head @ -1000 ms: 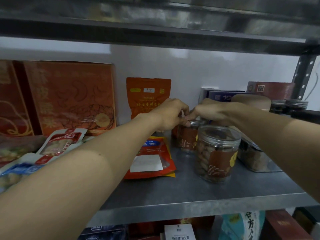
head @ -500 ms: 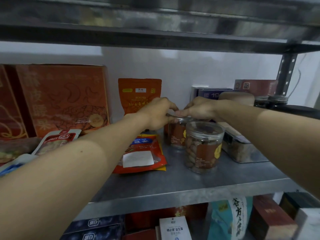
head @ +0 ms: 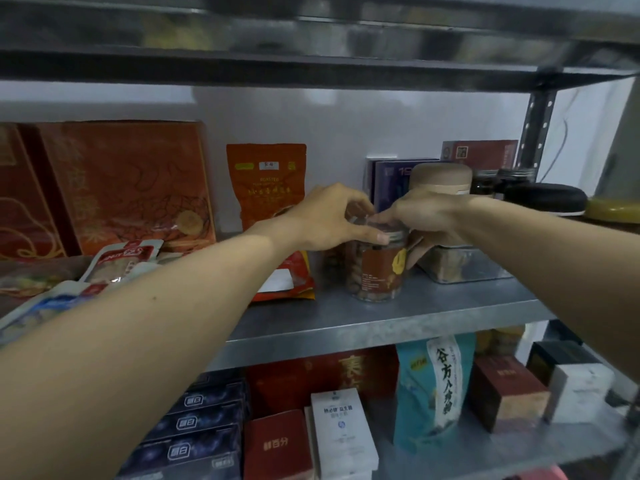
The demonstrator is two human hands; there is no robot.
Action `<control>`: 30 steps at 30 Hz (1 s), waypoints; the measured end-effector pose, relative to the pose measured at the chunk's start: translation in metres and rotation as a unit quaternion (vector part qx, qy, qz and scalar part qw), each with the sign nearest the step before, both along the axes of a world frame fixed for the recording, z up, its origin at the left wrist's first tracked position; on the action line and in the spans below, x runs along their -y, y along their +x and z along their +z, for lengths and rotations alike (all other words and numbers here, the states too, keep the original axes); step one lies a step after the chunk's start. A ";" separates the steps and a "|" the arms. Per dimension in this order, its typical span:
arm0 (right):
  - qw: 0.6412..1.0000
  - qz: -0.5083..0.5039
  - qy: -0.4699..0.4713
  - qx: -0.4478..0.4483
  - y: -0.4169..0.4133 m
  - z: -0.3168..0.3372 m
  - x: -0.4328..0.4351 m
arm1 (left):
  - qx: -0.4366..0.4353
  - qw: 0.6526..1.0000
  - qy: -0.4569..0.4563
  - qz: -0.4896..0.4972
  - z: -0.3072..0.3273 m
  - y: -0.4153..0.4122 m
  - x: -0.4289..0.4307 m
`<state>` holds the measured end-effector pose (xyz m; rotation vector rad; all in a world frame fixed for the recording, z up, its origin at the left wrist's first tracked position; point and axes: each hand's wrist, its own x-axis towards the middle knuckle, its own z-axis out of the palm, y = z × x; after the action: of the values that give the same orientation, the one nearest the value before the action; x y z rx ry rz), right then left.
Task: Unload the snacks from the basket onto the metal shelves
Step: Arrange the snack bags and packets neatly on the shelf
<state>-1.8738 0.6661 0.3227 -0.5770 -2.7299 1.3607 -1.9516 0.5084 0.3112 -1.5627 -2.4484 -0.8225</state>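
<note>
A clear plastic jar (head: 375, 275) of nuts with a brown label stands on the metal shelf (head: 381, 327), near its middle. My left hand (head: 325, 216) grips the jar's lid from the left, thumb on the rim. My right hand (head: 426, 216) holds the lid from the right, its fingers curled down the jar's right side. A second, similar jar (head: 332, 265) stands just behind and to the left, mostly hidden by my left hand. The basket is out of view.
An orange pouch (head: 266, 181) and large orange boxes (head: 128, 181) stand at the back wall. A flat red packet (head: 294, 282) lies left of the jars and a clear box (head: 460, 268) right. The lower shelf holds boxes and a teal bag (head: 433, 386).
The view has drawn back and tilted down, so more of the lower shelf shows. My hands have come from the rear jar's lid onto the front jar.
</note>
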 end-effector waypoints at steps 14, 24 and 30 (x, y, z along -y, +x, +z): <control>0.999 -0.048 -0.016 -0.017 -0.002 -0.007 0.032 | 0.059 0.996 -0.049 -0.051 0.001 -0.018 0.028; 0.993 -0.092 0.002 -0.067 0.001 -0.019 0.035 | 0.070 0.995 -0.021 -0.060 -0.007 -0.014 0.031; 0.903 -0.192 0.138 -0.359 0.029 -0.028 0.049 | 0.041 0.998 0.035 -0.014 -0.016 0.000 0.048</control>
<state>-1.8450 0.6171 0.2948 -0.4383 -2.0140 0.8381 -1.9517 0.4601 0.2952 -1.5714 -2.4292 -0.9839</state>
